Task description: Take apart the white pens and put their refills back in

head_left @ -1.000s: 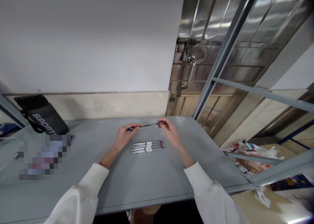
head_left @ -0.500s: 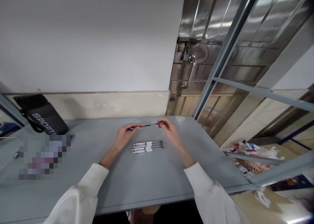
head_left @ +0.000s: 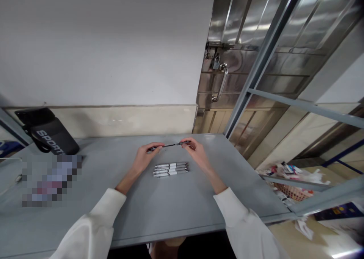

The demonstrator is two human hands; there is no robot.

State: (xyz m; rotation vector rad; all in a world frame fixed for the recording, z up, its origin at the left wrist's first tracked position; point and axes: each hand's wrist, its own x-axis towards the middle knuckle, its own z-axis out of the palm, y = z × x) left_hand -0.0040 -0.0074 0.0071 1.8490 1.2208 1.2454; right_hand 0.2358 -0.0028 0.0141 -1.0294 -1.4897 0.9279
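Above the grey table, a slim dark pen refill [head_left: 170, 145] spans the gap between my two hands. My left hand [head_left: 144, 155] pinches the dark pen part at its left end, thumb and fingers closed. In the closed fingertips of my right hand [head_left: 196, 148] is a dark pen barrel [head_left: 184, 142], its inner end at the refill. Whether the refill is inside the barrel is too small to tell. Several white and silver pens [head_left: 170, 169] lie side by side just below, between my forearms, with neither hand touching them.
A black bottle [head_left: 54, 132] marked SPORT leans at the table's back left, near a pixelated item [head_left: 54, 181] and a white cable. Grey metal posts [head_left: 250, 81] frame the right side. Beyond them, a basket [head_left: 292, 191] holds bags. A padlocked metal door [head_left: 220, 81] stands behind.
My right hand has shifted slightly left with the pen barrel, so less of the refill shows between the hands. My left hand and the row of pens have stayed put.
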